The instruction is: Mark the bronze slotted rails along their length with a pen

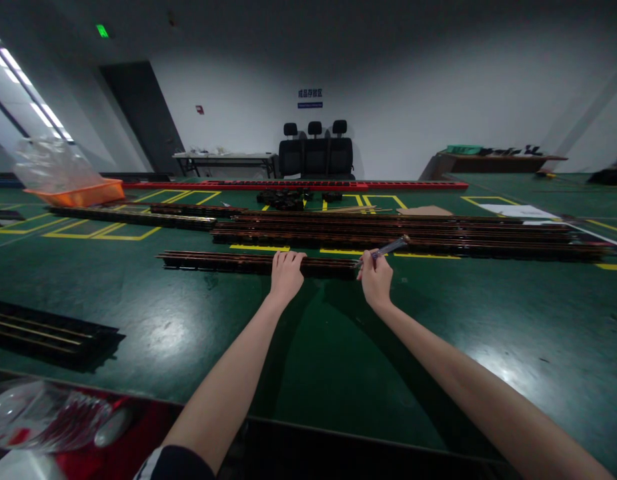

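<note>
A short, dark rail assembly (218,261) with thin coppery strips along its length lies crosswise on the green tabletop. My left hand (287,272) is closed over it right of its middle, fingers on the far side. My right hand (376,277) grips a slim tool (391,246) with a translucent, purplish handle, slanting up to the right. The tool's tip points at the rail's right end; blur hides its exact kind and whether it touches.
Behind lies a bundle of longer dark rails (413,233). More rails (48,331) rest at the near left. An orange tray (83,194) with a plastic bag stands at the far left. A long red bar (388,185) crosses the back. Near the lower left is a clear plastic bottle (43,417).
</note>
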Action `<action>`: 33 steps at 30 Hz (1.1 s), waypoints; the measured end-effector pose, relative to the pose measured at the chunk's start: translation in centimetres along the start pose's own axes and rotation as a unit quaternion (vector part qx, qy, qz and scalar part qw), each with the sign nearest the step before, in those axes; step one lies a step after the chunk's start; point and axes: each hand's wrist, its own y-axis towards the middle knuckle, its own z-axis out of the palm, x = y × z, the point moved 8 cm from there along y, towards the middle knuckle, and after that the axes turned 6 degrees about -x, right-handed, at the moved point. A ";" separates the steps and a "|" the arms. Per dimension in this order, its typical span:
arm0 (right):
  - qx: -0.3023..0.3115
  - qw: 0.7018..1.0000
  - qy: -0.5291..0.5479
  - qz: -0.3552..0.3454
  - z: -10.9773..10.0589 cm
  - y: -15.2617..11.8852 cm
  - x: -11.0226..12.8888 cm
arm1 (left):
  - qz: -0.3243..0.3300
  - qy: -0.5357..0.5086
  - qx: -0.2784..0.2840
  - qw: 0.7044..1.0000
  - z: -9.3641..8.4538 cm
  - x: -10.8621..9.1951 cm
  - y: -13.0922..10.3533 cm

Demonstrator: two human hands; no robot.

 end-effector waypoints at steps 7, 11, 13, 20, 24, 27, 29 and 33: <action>-0.006 1.000 0.009 0.019 0.0 0.1 -0.3 | -0.007 -0.004 0.010 1.000 -0.1 0.0 0.0; -0.036 0.998 0.024 0.048 -0.4 0.4 -0.7 | -0.001 0.000 0.004 1.000 -0.1 0.0 0.0; -0.053 0.996 0.027 0.062 -0.7 0.5 -0.9 | 0.000 0.006 -0.001 1.000 -0.1 0.0 0.1; -0.049 0.993 0.044 0.102 -0.8 0.6 -1.7 | 0.000 0.010 -0.001 1.000 0.0 0.0 0.1; -0.050 0.991 0.060 0.110 -0.8 0.7 -1.8 | -0.002 0.006 0.004 1.000 0.1 0.1 0.1; -0.043 0.991 0.065 0.110 -0.6 0.6 -1.7 | -0.004 0.004 0.007 1.000 0.2 0.1 0.1; -0.048 0.991 0.061 0.106 -0.7 0.7 -1.8 | -0.004 0.004 0.009 1.000 0.2 0.1 0.1; -0.086 0.990 0.037 0.109 -1.5 1.1 -3.0 | -0.005 0.003 0.012 1.000 0.1 0.1 0.1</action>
